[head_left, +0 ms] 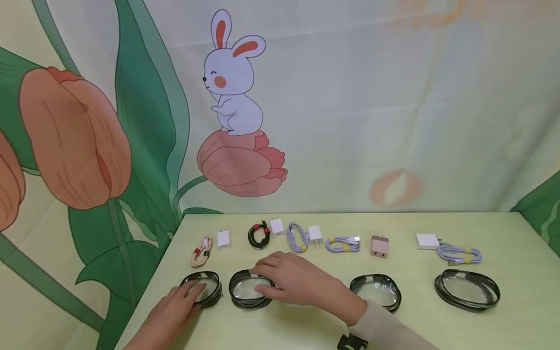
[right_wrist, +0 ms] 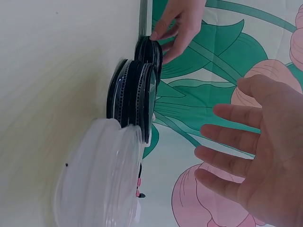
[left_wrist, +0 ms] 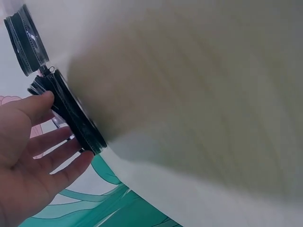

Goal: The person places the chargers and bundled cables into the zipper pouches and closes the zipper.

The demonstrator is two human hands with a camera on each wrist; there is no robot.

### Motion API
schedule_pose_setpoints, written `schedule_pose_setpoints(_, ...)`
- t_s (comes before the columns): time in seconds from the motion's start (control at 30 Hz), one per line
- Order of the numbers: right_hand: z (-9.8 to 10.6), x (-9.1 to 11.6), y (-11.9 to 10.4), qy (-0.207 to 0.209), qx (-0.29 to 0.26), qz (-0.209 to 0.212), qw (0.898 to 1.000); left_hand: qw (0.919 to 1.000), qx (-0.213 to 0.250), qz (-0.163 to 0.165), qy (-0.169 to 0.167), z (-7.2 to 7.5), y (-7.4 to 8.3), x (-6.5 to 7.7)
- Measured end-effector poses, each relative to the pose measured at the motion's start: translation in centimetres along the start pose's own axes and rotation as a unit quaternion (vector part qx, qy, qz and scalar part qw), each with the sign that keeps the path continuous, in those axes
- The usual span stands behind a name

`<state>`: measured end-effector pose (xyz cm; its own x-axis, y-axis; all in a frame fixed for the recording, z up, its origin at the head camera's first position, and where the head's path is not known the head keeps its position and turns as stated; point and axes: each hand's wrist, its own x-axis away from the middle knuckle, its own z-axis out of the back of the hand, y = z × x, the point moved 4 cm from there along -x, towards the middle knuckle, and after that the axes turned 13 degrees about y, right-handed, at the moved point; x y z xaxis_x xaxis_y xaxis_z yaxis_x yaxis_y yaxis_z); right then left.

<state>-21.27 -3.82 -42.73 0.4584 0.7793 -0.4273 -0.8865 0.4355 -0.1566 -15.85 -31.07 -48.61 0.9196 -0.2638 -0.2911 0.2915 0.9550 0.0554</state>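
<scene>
Four low round cases with clear tops and black zip rims stand in a row in the head view. My left hand (head_left: 168, 311) is at the leftmost case (head_left: 214, 296), its thumb and fairly straight fingers touching the rim, as the left wrist view also shows. Above the right edge of the second case (head_left: 249, 305) hovers my right hand (head_left: 290, 279). Its fingers are spread and hold nothing in the right wrist view. In that view a whitish translucent case (right_wrist: 97, 175) sits beside the black ones; my right arm seems to hide it from the head camera.
Behind the cases lie a pink cable (head_left: 201, 253), a black cable (head_left: 259, 236), lilac cables (head_left: 297, 238), white chargers (head_left: 223, 239) and a pink charger (head_left: 379, 246). Further right stand two more black-rimmed cases (head_left: 467, 291). A printed cloth (head_left: 332, 121) hangs behind the table.
</scene>
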Motion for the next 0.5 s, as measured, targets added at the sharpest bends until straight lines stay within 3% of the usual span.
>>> schedule_pose_setpoints(0.13,-0.05,-0.22,0.02,-0.001,0.0,0.001,1.0,0.999,-0.015,-0.002,0.043,0.19,0.5,-0.58)
schedule_pose_setpoints(0.2,-0.07,-0.31,-0.01,-0.005,-0.002,-0.001,1.0,0.9987,-0.021,0.001,0.046,0.12,0.72,-0.82)
schedule_pose_setpoints(0.5,-0.49,-0.92,-0.35,-0.008,-0.002,0.012,1.0,0.9979,-0.059,0.024,-0.009,0.35,0.92,-0.89)
